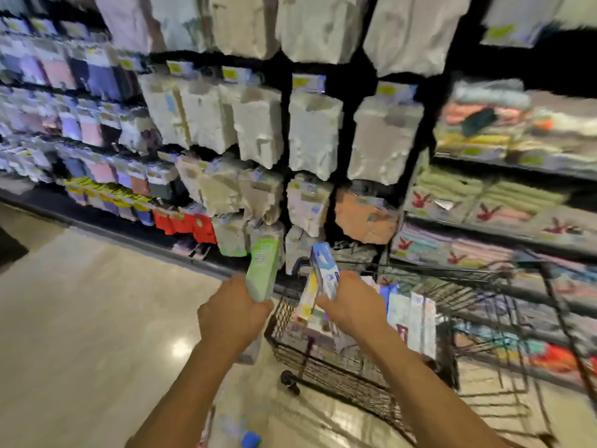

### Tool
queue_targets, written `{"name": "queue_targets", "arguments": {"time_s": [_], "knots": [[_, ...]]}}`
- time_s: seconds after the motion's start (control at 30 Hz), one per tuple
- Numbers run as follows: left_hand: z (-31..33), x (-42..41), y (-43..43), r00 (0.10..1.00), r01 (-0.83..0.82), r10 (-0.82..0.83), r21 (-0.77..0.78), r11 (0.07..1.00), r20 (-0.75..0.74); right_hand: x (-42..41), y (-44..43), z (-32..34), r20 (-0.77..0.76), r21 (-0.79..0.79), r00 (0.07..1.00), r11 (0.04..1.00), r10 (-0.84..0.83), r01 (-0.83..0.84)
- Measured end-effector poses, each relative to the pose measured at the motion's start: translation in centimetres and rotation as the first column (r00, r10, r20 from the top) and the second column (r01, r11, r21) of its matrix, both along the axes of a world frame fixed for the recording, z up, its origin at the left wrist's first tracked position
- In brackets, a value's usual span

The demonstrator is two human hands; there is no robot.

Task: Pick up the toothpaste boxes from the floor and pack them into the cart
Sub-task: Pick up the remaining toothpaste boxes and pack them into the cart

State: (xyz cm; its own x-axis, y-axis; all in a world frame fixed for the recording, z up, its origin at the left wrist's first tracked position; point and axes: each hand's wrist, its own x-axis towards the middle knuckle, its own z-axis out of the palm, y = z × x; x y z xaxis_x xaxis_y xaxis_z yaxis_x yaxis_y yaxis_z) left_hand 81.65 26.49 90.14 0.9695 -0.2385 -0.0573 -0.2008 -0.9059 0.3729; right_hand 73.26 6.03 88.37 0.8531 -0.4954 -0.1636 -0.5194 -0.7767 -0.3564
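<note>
head cam | looks forward-down | close over cart (339, 376) | faces shelves (290, 130)

Left hand (232, 315) grips green box (262, 270) beside cart (326, 370).

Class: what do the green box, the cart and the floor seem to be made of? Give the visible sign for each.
Green box: probably printed card, matt, with flat faces and sharp edges.
Cart: black wire mesh, likely coated metal.
Floor: hard and polished, perhaps tile or stone; it shows a bright reflection.
</note>
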Motion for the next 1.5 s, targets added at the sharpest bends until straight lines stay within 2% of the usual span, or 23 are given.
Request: {"name": "queue_targets", "arguments": {"time_s": [0.17, 0.3, 0.53, 0.87, 1.07, 1.27, 1.5], "knots": [[-0.9, -0.1, -9.1, 0.984, 0.176, -0.176, -0.004, 0.984, -0.027, -4.6, -7.6, -1.0, -0.017, -0.009, 0.977, 0.977, -0.214, 0.214], [-1.7, 0.6, -13.2, 0.98, 0.193, -0.194, -0.032, 0.981, -0.04, -6.2, -11.8, -1.8, -0.052, -0.008, 0.949, 0.95, -0.311, 0.311], [-3.5, 3.3, -16.6, 0.98, 0.192, -0.191, 0.004, 0.981, -0.063, -5.1, -14.9, -3.9, -0.08, -0.019, 0.922, 0.925, -0.38, 0.38], [-6.7, 10.4, -17.7, 0.971, 0.239, -0.236, 0.104, 0.965, -0.045, 2.7, -15.2, -6.3, -0.16, 0.022, 0.89, 0.9, -0.427, 0.436], [-13.4, 15.6, -18.7, 0.969, 0.237, -0.223, 0.155, 0.959, -0.103, 6.4, -16.1, -11.9, -0.22, 0.048, 0.852, 0.867, -0.475, 0.496], [-23.1, 18.8, -21.1, 0.962, 0.197, -0.14, 0.24, 0.951, -0.234, 10.1, -17.1, -22.1, -0.27, 0.072, 0.842, 0.862, -0.468, 0.502], [-33.0, 20.6, -22.8, 0.948, 0.2, -0.098, 0.328, 0.923, -0.302, 12.8, -18.2, -32.6, -0.302, 0.098, 0.801, 0.819, -0.517, 0.565]]}}
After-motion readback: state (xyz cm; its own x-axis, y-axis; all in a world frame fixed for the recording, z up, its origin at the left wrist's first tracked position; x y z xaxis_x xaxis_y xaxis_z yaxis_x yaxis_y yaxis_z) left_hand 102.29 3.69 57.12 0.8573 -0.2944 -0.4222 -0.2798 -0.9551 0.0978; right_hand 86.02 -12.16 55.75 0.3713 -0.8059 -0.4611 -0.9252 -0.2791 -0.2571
